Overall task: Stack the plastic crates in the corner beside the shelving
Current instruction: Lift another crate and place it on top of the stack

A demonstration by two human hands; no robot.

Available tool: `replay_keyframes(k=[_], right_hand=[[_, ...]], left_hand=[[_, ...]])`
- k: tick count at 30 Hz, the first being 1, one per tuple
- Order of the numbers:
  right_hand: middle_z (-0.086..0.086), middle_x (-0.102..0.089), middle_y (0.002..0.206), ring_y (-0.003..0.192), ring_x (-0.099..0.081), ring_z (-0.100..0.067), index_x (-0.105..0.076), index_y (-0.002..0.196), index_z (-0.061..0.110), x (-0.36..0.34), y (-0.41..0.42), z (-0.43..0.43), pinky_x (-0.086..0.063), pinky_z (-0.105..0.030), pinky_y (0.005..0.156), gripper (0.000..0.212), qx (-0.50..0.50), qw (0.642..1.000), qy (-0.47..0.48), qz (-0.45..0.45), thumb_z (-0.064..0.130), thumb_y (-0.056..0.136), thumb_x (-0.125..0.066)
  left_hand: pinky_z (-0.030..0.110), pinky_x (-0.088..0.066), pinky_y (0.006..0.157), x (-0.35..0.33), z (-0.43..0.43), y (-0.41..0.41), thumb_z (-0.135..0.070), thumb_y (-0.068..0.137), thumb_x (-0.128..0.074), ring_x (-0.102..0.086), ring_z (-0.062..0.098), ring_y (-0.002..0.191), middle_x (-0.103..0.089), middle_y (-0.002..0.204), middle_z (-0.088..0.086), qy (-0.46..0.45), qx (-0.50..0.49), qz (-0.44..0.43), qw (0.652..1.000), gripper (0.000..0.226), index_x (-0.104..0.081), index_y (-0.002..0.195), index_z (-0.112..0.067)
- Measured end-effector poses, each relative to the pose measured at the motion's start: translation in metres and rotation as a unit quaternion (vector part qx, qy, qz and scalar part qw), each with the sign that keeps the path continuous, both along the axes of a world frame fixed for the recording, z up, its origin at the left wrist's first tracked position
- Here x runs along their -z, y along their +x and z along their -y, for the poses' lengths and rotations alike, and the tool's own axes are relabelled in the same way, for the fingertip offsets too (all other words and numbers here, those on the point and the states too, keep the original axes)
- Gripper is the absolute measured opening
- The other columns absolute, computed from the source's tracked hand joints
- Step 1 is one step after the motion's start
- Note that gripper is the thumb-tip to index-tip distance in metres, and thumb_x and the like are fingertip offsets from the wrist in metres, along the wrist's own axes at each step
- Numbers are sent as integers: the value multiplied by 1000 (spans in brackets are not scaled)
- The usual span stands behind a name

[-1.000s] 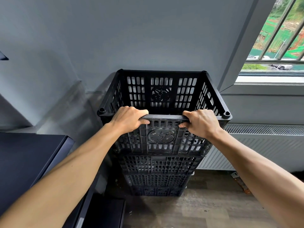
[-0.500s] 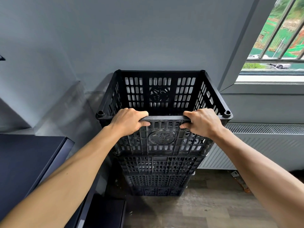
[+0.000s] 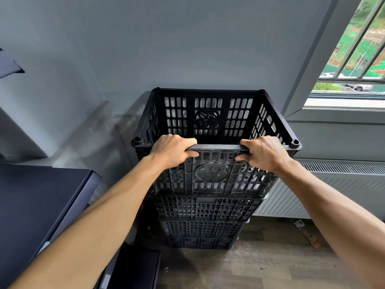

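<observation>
A black slotted plastic crate sits on top of a stack of black crates standing on the floor against the grey wall. My left hand grips the near rim of the top crate left of centre. My right hand grips the same rim right of centre. Both hands have fingers curled over the edge and thumbs on the outer face. The top crate looks empty inside. Its base rests level on the crate below.
Dark shelving stands at the left, close to the stack. A white radiator runs along the wall at the right under a barred window. Wood-look floor lies in front, with a small tool near the radiator.
Both hands keep the same grip on the top crate's near rim. The crate and stack stay put; the view has shifted only slightly.
</observation>
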State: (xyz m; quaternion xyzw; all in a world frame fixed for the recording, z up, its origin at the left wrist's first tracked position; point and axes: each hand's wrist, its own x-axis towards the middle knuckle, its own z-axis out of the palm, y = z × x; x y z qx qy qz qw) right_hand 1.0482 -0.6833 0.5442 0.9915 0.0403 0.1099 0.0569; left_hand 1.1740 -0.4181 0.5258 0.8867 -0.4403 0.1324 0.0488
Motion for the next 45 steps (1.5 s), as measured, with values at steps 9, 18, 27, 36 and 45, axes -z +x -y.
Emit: replay_keyframes(k=[9, 18, 27, 36, 45], right_hand=[[8, -55, 61, 54, -56, -17, -61, 100, 21, 1, -2, -2, -53, -32, 59, 38, 2, 1000, -6, -17, 57, 89, -56], [10, -52, 62, 54, -52, -15, -61, 104, 23, 4, -1, -2, -44, -26, 57, 39, 13, 1000, -13, -18, 58, 90, -54], [12, -45, 56, 53, -53, -16, -55, 92, 24, 5, 1, -2, -48, -29, 54, 42, 19, 999, -24, -10, 66, 85, -55], [8, -51, 56, 51, -54, -15, -56, 87, 21, 6, 4, -6, -44, -28, 54, 45, 35, 999, -6, -16, 65, 88, -49], [11, -53, 58, 53, -56, -14, -57, 86, 23, 8, -2, -14, -52, -30, 58, 41, 44, 999, -1, -19, 63, 89, -51]], left_hand=[[30, -38, 61, 3, -3, -3, -61, 92, -46, -59, 20, 61, -61, 64, -3, 6, -2, 8, 1000, 43, -59, 107, -23], [35, -50, 64, 2, -4, -5, -60, 92, -47, -57, 19, 59, -57, 61, -4, 6, -2, 13, 1000, 39, -57, 103, -24], [34, -47, 64, 4, 1, -6, -68, 91, -42, -55, 18, 60, -54, 63, -7, 12, -32, 23, 999, 43, -54, 93, -26], [28, -38, 57, 4, 2, -7, -71, 90, -36, -53, 15, 56, -53, 60, -7, 1, -30, 41, 999, 46, -53, 87, -28], [29, -38, 61, 1, -4, -13, -72, 88, -37, -54, 15, 59, -52, 61, -9, 17, -40, 12, 999, 50, -60, 101, -30]])
